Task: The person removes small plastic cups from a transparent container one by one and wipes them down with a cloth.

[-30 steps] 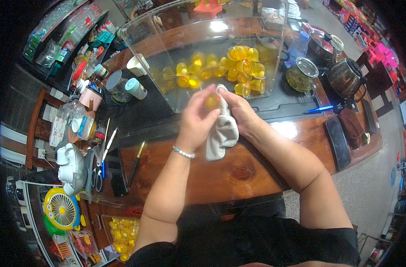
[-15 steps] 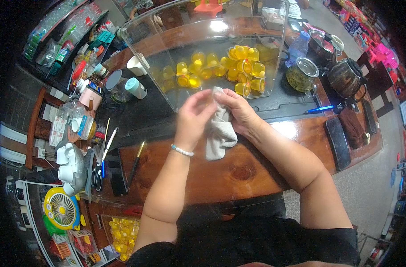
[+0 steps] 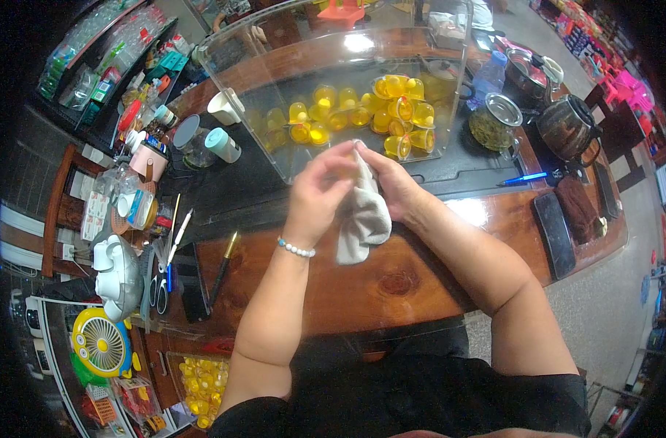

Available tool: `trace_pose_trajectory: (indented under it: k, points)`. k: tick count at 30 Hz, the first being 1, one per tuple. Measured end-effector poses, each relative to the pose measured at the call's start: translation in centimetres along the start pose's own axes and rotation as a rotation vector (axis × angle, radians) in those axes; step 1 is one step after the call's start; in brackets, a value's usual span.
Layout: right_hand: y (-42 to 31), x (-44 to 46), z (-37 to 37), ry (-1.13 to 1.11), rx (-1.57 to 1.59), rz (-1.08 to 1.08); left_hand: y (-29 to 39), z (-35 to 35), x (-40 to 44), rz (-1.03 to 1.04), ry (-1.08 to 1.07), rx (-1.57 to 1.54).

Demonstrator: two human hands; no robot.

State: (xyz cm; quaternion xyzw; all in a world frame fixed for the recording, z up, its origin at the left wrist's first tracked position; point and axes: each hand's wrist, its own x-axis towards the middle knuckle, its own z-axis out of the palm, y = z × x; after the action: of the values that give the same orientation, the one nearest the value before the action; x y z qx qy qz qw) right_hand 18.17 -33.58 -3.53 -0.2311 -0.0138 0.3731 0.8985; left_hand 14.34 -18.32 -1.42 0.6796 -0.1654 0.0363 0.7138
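Observation:
My right hand (image 3: 396, 182) is closed on a pale grey cloth (image 3: 367, 223), its thumb pressing near the top. The cloth hangs down in folds over the wooden table. Close against it, my left hand (image 3: 320, 191) has its fingers curled towards the cloth's upper end. What they hold, if anything, is hidden and slightly blurred. A beaded bracelet (image 3: 296, 249) circles the left wrist. Just beyond both hands stands a clear plastic box (image 3: 274, 150), and several yellow dome-shaped cups (image 3: 400, 109) are grouped inside it.
A glass teapot (image 3: 490, 130), a dark coffee pot (image 3: 567, 130) and a blue pen (image 3: 523, 179) lie to the right. On the left are a lidded cup (image 3: 223, 145), a black-and-gold pen (image 3: 225, 270) and scissors (image 3: 158, 290). Below, a container holds more yellow cups (image 3: 203, 387).
The cloth has shifted slightly in my right hand, and its upper end now stands higher between the fingers. My left fingers have moved a little against it.

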Motion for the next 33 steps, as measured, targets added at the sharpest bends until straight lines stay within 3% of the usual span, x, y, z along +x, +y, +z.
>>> trace_pose_trajectory:
  k: [5, 8, 11, 23, 29, 33]
  points:
    - [0.5, -0.1, 1.0, 0.136, -0.124, -0.04, 0.8, 0.7, -0.2, 0.009, 0.109, 0.072]
    - [0.4, -0.4, 1.2, 0.058, -0.183, -0.136, 0.1, 0.5, -0.1, 0.009, 0.178, 0.115]
    - [0.5, -0.6, 1.7, 0.107, -0.195, -0.181, -0.4, 0.1, 0.0, -0.193, 0.158, 0.055]
    - [0.2, 0.6, -0.9, 0.076, -0.116, -0.118, 0.4, 0.0, 0.0, 0.011, -0.091, 0.025]
    - [-0.2, -0.5, 0.5, 0.164, -0.055, -0.086, 0.7, 0.9, -0.2, -0.011, 0.008, -0.027]
    - [-0.2, -0.3, -0.6, 0.064, -0.035, -0.08, 0.2, 1.1, -0.3, 0.094, 0.08, 0.239]
